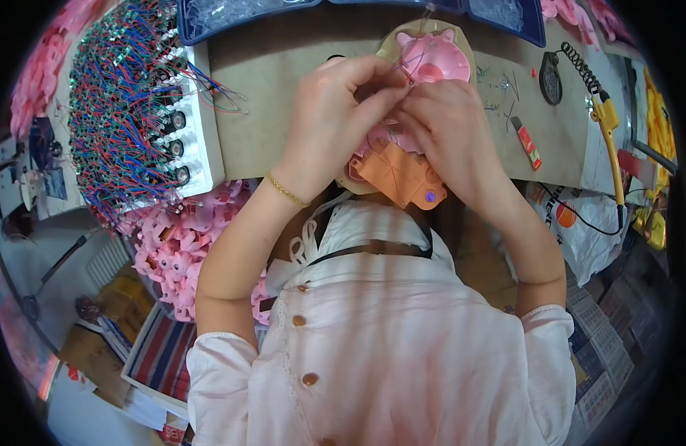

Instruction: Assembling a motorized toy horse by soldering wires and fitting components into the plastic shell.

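I see the left hand [335, 111] with fingers [380, 93] curled and pinched onto a thin wire at the pink pig-shaped toy shell [434, 56], and the right hand [450, 126] with fingers bent closed over the pink toy part below it, just above the orange plastic piece [402, 175]. The toy sits on the cardboard-covered surface [268, 82] near its front edge, with bare room to the left before the white tray of wired parts [135, 111] and to the right before the yellow soldering iron [610, 141]. Both forearms rise from below, wrists bent inward, hands touching.
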`<state>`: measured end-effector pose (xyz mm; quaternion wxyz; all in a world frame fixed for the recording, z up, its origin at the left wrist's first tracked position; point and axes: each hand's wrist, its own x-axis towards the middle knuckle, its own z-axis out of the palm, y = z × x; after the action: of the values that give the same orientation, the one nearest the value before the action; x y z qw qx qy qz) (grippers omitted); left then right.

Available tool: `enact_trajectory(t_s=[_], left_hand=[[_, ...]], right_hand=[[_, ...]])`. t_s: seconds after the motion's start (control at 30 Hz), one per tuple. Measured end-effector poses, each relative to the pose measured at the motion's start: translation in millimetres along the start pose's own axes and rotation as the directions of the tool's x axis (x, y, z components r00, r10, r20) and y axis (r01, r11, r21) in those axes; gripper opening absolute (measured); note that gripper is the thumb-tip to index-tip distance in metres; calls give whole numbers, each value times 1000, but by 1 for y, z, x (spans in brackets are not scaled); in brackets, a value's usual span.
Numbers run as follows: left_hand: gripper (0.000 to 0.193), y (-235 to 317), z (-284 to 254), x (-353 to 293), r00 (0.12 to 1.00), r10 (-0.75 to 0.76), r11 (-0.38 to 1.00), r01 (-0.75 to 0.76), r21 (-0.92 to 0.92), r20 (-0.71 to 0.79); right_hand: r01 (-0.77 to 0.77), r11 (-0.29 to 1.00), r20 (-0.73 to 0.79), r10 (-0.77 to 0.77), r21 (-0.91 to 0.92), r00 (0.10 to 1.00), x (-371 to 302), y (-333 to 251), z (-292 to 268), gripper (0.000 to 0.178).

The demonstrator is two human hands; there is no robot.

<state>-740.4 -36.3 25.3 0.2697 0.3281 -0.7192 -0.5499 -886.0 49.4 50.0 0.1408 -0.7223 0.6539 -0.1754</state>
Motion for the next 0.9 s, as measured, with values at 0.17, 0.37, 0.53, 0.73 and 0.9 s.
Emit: enact_trajectory(t_s=[0.17,0.37,0.53,0.73,0.9], left_hand=[[16,6,-4,1,990,-140,955,136,-263,3],[15,15,-15,5,960,243,931,-191,311,-138],[16,46,-16,10,989,148,833,-112,542,-23],[25,17,-28,22,973,-180,880,226,-419,146],[17,-4,-15,-5,960,-54,955,-31,-296,-276]], right_hand=[[-24,999,-47,26,43,999,-6,-2,-1,19],[-177,982,38,179,-62,983,-54,-54,-27,55],[-178,984,122,173,31,977,-47,-49,-34,57],[12,986,32,-17,167,999,-25,-11,-40,58],[157,981,-5,-158,115,988,-17,-2,-25,61]])
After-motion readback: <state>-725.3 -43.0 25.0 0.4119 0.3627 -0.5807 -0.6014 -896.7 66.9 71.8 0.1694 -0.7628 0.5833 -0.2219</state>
